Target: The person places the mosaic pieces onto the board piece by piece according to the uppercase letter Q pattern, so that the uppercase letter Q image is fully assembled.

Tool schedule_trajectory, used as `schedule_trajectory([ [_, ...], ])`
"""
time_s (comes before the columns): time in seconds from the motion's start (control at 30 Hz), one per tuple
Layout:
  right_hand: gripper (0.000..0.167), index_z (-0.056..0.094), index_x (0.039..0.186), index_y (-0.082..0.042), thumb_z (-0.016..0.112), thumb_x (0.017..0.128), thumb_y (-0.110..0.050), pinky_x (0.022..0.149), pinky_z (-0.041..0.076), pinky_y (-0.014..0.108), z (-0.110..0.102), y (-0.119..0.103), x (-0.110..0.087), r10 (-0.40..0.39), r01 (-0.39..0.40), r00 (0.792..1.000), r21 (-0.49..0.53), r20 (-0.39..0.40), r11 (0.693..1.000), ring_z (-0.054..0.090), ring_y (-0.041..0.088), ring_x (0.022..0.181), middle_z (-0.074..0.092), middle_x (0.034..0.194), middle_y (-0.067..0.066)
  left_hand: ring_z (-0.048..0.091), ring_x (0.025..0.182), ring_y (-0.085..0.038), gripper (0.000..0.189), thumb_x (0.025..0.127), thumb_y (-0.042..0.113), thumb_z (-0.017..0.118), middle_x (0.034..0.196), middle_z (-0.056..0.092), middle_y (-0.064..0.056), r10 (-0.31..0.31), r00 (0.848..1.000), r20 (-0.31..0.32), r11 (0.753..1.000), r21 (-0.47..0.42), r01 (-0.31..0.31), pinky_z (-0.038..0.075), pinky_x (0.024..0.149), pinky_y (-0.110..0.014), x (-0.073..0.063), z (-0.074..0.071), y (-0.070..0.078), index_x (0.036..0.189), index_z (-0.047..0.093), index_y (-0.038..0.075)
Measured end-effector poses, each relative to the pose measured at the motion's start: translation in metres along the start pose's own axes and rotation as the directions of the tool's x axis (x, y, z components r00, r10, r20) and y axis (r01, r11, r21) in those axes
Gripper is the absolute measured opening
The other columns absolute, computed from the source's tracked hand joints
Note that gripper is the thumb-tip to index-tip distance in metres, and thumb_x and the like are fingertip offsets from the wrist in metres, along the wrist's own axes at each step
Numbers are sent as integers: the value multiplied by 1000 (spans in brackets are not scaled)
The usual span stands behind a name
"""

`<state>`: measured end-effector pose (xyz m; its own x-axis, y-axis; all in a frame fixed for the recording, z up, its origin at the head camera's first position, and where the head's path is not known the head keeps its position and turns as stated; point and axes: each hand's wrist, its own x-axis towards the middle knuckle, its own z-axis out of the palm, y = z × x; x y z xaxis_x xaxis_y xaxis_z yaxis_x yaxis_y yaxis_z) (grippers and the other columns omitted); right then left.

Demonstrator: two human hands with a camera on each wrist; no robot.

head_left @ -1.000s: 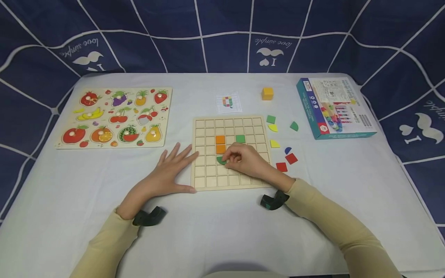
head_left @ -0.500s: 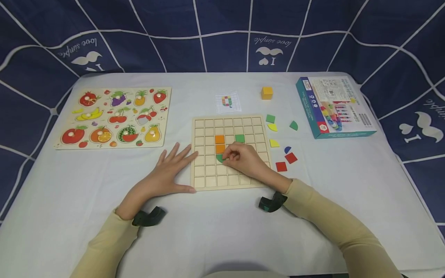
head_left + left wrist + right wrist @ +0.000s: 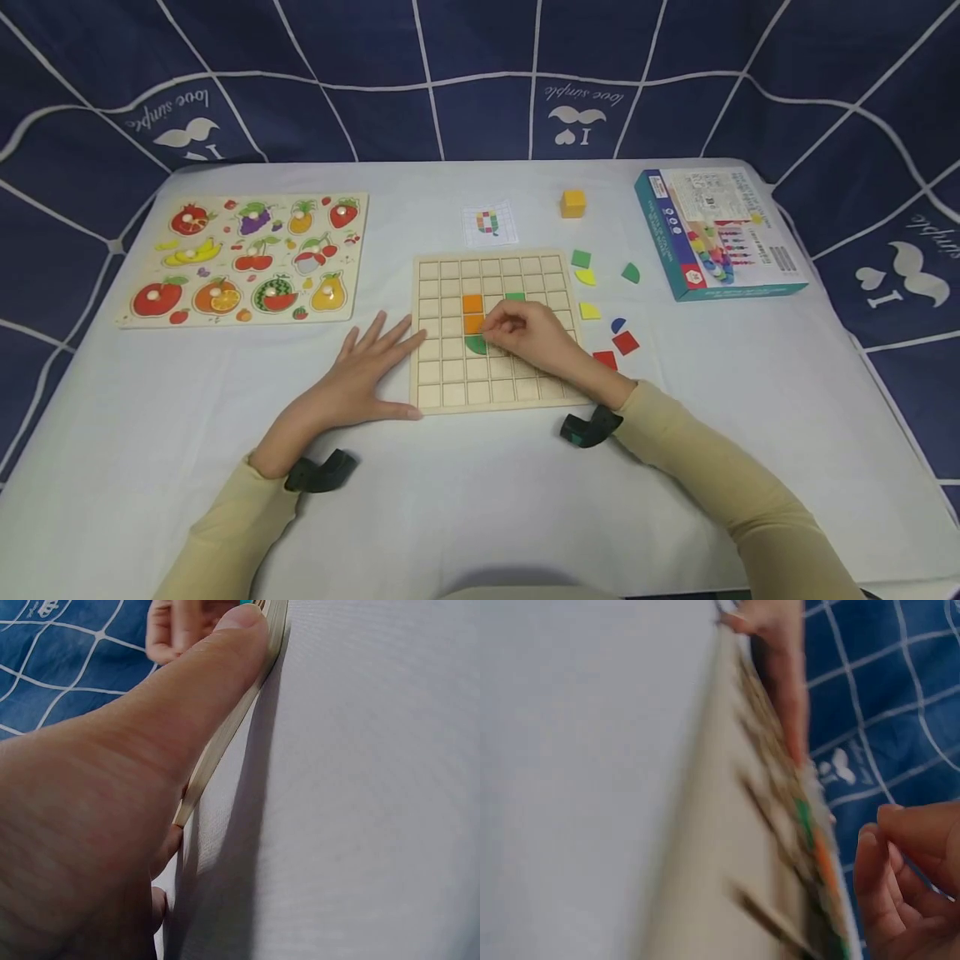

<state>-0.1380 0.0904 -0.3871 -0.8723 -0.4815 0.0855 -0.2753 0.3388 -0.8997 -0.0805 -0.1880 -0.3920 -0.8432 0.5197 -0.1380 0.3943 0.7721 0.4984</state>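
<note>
A wooden grid board (image 3: 502,392) lies on the white table. Two orange squares (image 3: 472,303) sit one above the other in it, with a green quarter-circle piece (image 3: 476,344) directly below. A green square (image 3: 515,297) lies farther right, partly behind my right hand (image 3: 532,333). That hand hovers just right of the quarter-circle, thumb and forefinger tips close together. In the right wrist view its fingers (image 3: 870,862) are lifted off the board, nothing visible between them. My left hand (image 3: 360,375) lies spread flat, its fingertips and thumb touching the board's left edge.
Right of the board lie loose green, yellow, blue and red pieces (image 3: 626,342). A pattern card (image 3: 490,225) and a yellow cube (image 3: 573,204) sit behind it. A fruit puzzle (image 3: 243,258) is at left, a box (image 3: 720,233) at right.
My right hand has lifted slightly from the green quarter-circle, which stays in the cell below the orange squares and shows more fully. My left hand has stayed in place.
</note>
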Motion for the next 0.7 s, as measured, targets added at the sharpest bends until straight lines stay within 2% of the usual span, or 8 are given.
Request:
schedule_trajectory([
  [0.13,9,66,93,-2,67,88,-9,61,49,30,-35,-4,8,139,-132,989,134,-43,982,55,29,68,61,79,14,-9,139,-31,107,64,62,74,155,11,-8,4,1000,-6,1000,-1,-4,-7,104,-57,-1,1,0,149,28,18],
  [0.2,15,65,98,0,65,90,-12,65,50,31,-56,-1,12,189,-171,978,182,-88,968,56,31,73,61,84,19,-8,139,-32,107,64,63,74,155,11,-8,7,1000,-8,1000,1,-7,-7,104,-57,-1,1,0,149,27,18],
  [0.3,21,64,105,2,62,92,-15,72,49,29,-85,11,18,244,-206,956,221,-164,953,58,24,79,62,93,15,-8,139,-31,106,64,63,74,155,12,-8,9,1000,-8,1000,3,-9,-6,104,-57,-1,1,-1,149,27,18],
  [0.37,26,63,110,2,61,92,-17,76,49,26,-101,23,21,285,-237,933,221,-219,946,60,19,83,63,99,11,-8,139,-31,106,65,63,74,155,12,-8,10,1000,-8,1000,8,-10,-6,104,-57,-1,1,-1,149,27,18],
  [0.53,34,61,120,-3,61,93,-22,79,47,22,-120,44,25,437,-400,851,180,-291,899,55,16,92,58,111,6,-8,139,-31,105,66,62,74,155,12,-8,11,1000,-8,1000,11,-11,-5,104,-58,-2,2,-1,149,27,18],
  [0.6,33,60,122,-4,60,93,-21,77,47,21,-122,49,26,463,-443,837,137,-292,886,53,17,93,56,116,8,-8,139,-31,105,66,62,74,155,12,-8,10,1000,-9,1000,7,-10,-6,104,-58,-3,2,-1,149,27,18],
  [0.7,31,61,122,-4,59,93,-17,73,46,20,-121,54,26,459,-462,837,67,-299,884,51,18,93,55,119,9,-8,139,-31,105,66,62,74,155,12,-8,8,1000,-11,1000,7,-8,-6,104,-57,-3,1,1,149,27,18],
])
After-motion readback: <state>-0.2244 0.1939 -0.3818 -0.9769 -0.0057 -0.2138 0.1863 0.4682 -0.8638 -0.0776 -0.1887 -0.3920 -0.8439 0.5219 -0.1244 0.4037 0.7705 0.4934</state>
